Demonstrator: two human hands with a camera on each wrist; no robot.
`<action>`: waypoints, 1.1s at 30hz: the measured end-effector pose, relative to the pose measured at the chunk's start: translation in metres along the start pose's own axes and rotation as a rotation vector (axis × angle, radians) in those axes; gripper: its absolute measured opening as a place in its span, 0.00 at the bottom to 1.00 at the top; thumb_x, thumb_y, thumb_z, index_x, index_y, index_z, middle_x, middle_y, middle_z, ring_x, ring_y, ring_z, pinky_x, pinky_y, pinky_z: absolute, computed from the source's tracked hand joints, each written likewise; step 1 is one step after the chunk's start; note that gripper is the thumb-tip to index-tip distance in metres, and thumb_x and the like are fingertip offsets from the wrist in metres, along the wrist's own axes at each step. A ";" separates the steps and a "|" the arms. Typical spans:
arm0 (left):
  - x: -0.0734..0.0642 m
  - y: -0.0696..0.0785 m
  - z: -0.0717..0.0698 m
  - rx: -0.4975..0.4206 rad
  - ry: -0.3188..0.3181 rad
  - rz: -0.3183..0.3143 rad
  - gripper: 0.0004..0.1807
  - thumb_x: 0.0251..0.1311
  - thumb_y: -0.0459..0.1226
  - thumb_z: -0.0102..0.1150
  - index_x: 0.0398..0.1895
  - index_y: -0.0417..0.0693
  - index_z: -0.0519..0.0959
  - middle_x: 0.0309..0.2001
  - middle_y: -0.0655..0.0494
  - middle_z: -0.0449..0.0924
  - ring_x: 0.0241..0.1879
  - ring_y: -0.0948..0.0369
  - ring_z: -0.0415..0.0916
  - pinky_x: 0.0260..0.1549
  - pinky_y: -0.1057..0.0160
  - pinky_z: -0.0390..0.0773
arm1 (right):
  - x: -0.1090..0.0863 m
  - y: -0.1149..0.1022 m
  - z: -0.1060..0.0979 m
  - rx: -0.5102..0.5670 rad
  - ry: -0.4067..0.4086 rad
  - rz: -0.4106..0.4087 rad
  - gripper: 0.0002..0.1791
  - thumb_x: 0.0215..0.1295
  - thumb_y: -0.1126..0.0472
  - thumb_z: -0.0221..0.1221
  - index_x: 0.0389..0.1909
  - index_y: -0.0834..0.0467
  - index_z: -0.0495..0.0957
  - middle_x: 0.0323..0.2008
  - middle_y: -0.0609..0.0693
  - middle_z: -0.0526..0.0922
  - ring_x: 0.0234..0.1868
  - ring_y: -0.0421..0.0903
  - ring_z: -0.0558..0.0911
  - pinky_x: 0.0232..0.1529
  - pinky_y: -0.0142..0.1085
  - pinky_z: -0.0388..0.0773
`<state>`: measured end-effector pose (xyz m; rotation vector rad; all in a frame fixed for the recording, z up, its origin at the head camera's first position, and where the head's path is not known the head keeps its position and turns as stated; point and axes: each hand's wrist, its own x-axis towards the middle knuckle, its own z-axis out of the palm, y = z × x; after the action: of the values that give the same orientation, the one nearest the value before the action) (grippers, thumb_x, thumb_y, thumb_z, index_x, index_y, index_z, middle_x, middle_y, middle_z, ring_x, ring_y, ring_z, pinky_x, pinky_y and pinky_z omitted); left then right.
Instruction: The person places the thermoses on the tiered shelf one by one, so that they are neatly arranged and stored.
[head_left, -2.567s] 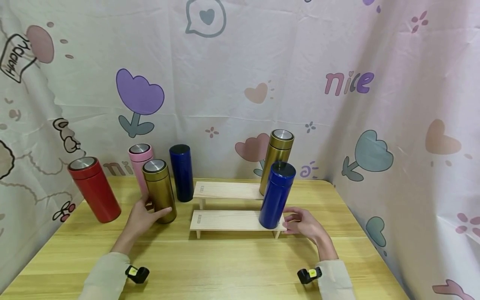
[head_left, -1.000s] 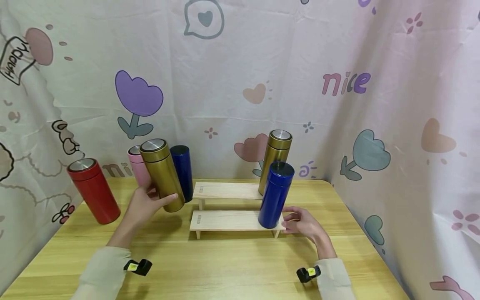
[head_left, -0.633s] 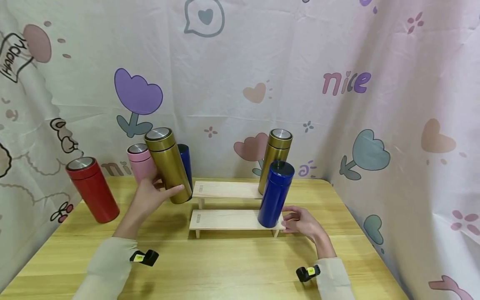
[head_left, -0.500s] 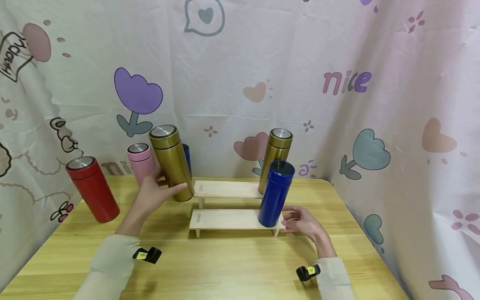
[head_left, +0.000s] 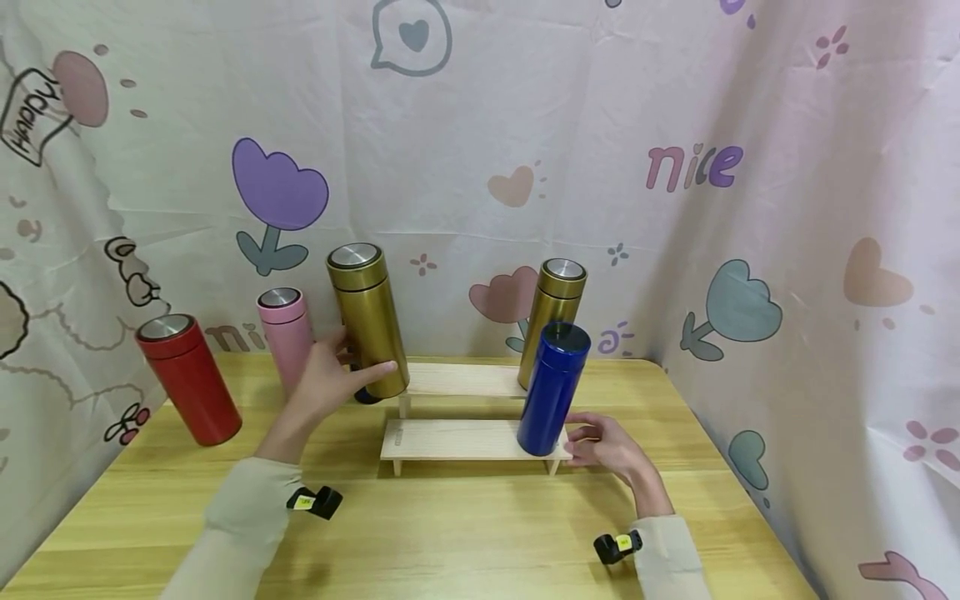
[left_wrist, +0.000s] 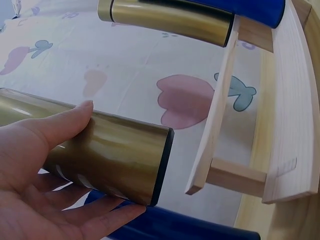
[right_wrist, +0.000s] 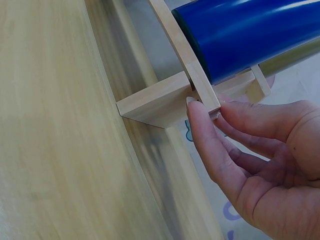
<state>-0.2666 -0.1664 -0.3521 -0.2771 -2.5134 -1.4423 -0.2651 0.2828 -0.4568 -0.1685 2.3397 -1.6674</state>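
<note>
My left hand grips a gold thermos bottle, thumb on one side and fingers curled round the other. In the left wrist view the bottle's black base hangs apart from the upper board of the two-tier wooden shelf. A blue thermos stands behind the held bottle, nearly hidden in the head view. At the shelf's right end, my right hand pinches the lower board's corner between thumb and finger. A second blue thermos stands on the lower tier, and another gold thermos on the upper tier.
Left of my left hand, a pink thermos and a red thermos stand on the wooden table. A patterned cloth hangs behind the table and along its sides.
My left hand has lifted the gold thermos off the table and carried it right and up to the shelf's upper left end, covering the blue thermos behind. My right hand stays at the shelf.
</note>
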 end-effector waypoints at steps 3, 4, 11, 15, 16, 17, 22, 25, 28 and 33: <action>0.000 0.004 0.003 0.010 -0.006 0.004 0.43 0.59 0.50 0.74 0.70 0.35 0.68 0.64 0.33 0.77 0.61 0.38 0.79 0.60 0.40 0.81 | 0.000 0.000 0.001 0.002 0.007 0.010 0.31 0.68 0.71 0.63 0.70 0.70 0.66 0.48 0.63 0.79 0.39 0.47 0.86 0.48 0.46 0.89; 0.001 0.006 0.004 0.010 -0.009 0.003 0.44 0.59 0.50 0.74 0.70 0.35 0.67 0.64 0.33 0.76 0.61 0.38 0.79 0.60 0.40 0.81 | 0.000 0.000 0.001 0.005 0.009 0.013 0.31 0.68 0.71 0.63 0.70 0.70 0.66 0.48 0.63 0.79 0.39 0.47 0.86 0.48 0.46 0.89; 0.006 0.011 0.014 -0.004 -0.033 -0.015 0.46 0.58 0.50 0.75 0.72 0.35 0.66 0.66 0.34 0.75 0.63 0.38 0.78 0.61 0.40 0.81 | 0.000 0.000 0.002 0.002 0.017 0.022 0.31 0.68 0.70 0.63 0.70 0.70 0.67 0.49 0.64 0.79 0.40 0.48 0.86 0.49 0.47 0.89; 0.010 0.013 0.021 -0.036 -0.060 -0.013 0.45 0.58 0.48 0.75 0.72 0.35 0.65 0.66 0.35 0.74 0.62 0.38 0.77 0.61 0.40 0.80 | -0.001 0.000 0.001 -0.013 0.023 0.026 0.31 0.68 0.69 0.63 0.70 0.69 0.67 0.51 0.65 0.79 0.40 0.48 0.87 0.49 0.46 0.89; 0.011 0.013 0.023 -0.041 -0.063 -0.015 0.45 0.58 0.47 0.75 0.72 0.36 0.65 0.65 0.35 0.74 0.62 0.38 0.77 0.60 0.40 0.81 | -0.001 -0.001 0.001 -0.014 0.022 0.025 0.31 0.69 0.69 0.63 0.70 0.69 0.67 0.51 0.65 0.79 0.41 0.48 0.87 0.49 0.47 0.89; 0.012 0.014 0.025 -0.043 -0.068 -0.015 0.45 0.58 0.47 0.75 0.72 0.36 0.65 0.65 0.35 0.75 0.62 0.39 0.77 0.60 0.41 0.81 | -0.001 -0.001 0.001 -0.014 0.022 0.024 0.31 0.69 0.69 0.63 0.70 0.69 0.67 0.51 0.65 0.79 0.40 0.48 0.87 0.49 0.47 0.89; 0.017 0.013 0.034 -0.074 -0.094 -0.022 0.46 0.57 0.48 0.76 0.73 0.38 0.65 0.64 0.38 0.75 0.61 0.40 0.78 0.58 0.43 0.83 | -0.002 -0.002 0.001 -0.002 0.012 0.019 0.31 0.68 0.70 0.63 0.71 0.70 0.66 0.50 0.64 0.79 0.40 0.47 0.86 0.49 0.47 0.89; 0.018 0.012 0.039 -0.102 -0.113 -0.010 0.47 0.57 0.48 0.77 0.74 0.39 0.65 0.65 0.38 0.75 0.61 0.41 0.79 0.57 0.43 0.84 | -0.002 -0.002 0.001 0.010 0.001 0.014 0.32 0.68 0.70 0.63 0.71 0.71 0.65 0.48 0.63 0.79 0.40 0.46 0.86 0.48 0.45 0.89; 0.019 0.012 0.044 -0.116 -0.118 0.001 0.45 0.56 0.47 0.78 0.72 0.40 0.67 0.65 0.39 0.76 0.61 0.41 0.79 0.57 0.44 0.84 | -0.001 -0.001 0.001 0.018 -0.006 0.009 0.32 0.68 0.70 0.63 0.70 0.71 0.65 0.48 0.62 0.79 0.39 0.46 0.86 0.48 0.43 0.89; 0.020 0.015 0.051 -0.124 -0.109 0.013 0.42 0.55 0.46 0.78 0.69 0.41 0.70 0.63 0.41 0.78 0.58 0.43 0.81 0.55 0.44 0.85 | 0.000 -0.001 0.001 0.022 -0.003 0.006 0.31 0.68 0.70 0.63 0.70 0.71 0.66 0.47 0.61 0.79 0.39 0.46 0.86 0.47 0.43 0.90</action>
<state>-0.2871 -0.1139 -0.3589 -0.4038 -2.5042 -1.6232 -0.2644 0.2814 -0.4565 -0.1589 2.3166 -1.6876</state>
